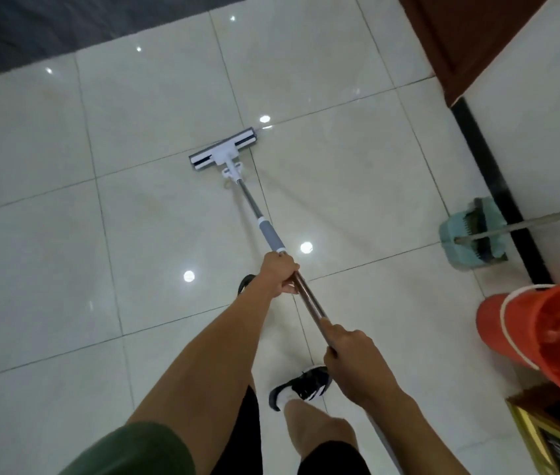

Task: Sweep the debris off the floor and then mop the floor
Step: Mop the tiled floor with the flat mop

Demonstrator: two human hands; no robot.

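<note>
You are gripping the flat mop (237, 166) with both hands. Your left hand (280, 274) is wrapping its fingers fully around the metal handle (309, 296), just below the grey grip sleeve (270, 236). Your right hand (352, 358) is clenching the same handle lower down, nearer your body, with its fingers curled tight around the shaft. The two hands are sitting near each other but apart, with bare handle showing between them.

The mop head (223, 150) is lying flat on the glossy tiled floor (66, 234), well ahead of your feet, and is straddling a grout line. The handle is slanting from the head back toward you.

At the right, a green dustpan (453, 241) with a broom (477, 222) resting in it is standing against the black skirting (497, 186). An orange bucket (552, 334) is sitting near it, closer to you. Your black sneaker (300, 387) is planted on the tile beneath the right hand
</note>
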